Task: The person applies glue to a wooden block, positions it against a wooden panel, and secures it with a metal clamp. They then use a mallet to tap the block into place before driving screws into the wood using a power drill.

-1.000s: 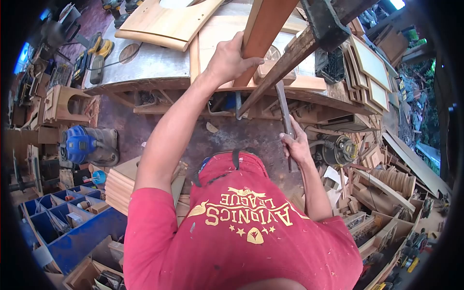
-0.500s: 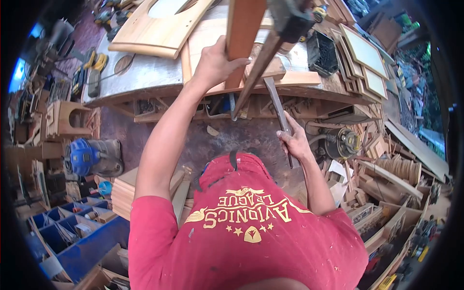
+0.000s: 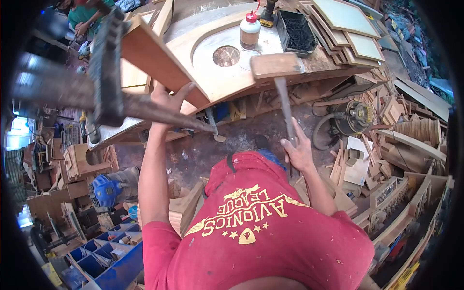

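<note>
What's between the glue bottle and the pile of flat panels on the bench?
A black bin of small dark parts sits between the glue bottle and the stacked panels, in the head view.

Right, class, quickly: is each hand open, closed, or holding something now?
Left hand: closed, gripping the lower edge of the reddish-brown wooden board.
Right hand: closed on the thin handle of the wooden-headed mallet.

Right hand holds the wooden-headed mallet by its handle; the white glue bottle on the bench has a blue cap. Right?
No. The head view shows the white glue bottle with a red cap, not blue. The right hand does hold the wooden-headed mallet by its handle.
</note>
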`<action>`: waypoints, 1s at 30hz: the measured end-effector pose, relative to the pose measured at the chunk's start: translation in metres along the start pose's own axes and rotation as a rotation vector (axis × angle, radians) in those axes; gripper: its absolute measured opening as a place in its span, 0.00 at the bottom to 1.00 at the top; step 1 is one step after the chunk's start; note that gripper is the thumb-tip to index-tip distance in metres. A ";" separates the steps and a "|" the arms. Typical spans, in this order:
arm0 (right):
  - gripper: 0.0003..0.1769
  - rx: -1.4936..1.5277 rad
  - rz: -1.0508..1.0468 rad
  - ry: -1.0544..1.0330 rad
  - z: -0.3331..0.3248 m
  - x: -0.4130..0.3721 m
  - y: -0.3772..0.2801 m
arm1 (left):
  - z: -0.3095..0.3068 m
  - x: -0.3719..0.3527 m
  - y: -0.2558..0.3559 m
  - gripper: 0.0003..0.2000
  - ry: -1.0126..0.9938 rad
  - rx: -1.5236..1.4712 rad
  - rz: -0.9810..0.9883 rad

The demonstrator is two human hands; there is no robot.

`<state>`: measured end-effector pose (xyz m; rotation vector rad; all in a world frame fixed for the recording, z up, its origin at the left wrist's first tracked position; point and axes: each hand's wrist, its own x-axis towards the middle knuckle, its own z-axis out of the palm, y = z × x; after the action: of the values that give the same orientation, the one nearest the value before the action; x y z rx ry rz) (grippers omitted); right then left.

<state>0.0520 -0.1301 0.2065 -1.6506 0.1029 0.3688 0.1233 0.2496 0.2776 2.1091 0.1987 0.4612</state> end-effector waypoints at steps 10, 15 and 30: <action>0.44 -0.028 -0.218 0.101 -0.128 0.074 -0.075 | -0.020 0.005 0.017 0.16 -0.129 0.030 -0.161; 0.43 -0.119 -0.242 0.063 -0.150 0.139 -0.117 | -0.060 -0.008 0.010 0.21 0.189 -0.427 -0.215; 0.44 -0.073 -0.242 -0.077 -0.157 0.326 -0.093 | -0.063 -0.070 0.160 0.61 0.561 -0.726 0.173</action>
<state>0.4139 -0.2242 0.2088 -1.6966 -0.1696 0.2532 0.0280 0.1881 0.4245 1.2569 0.1378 1.0503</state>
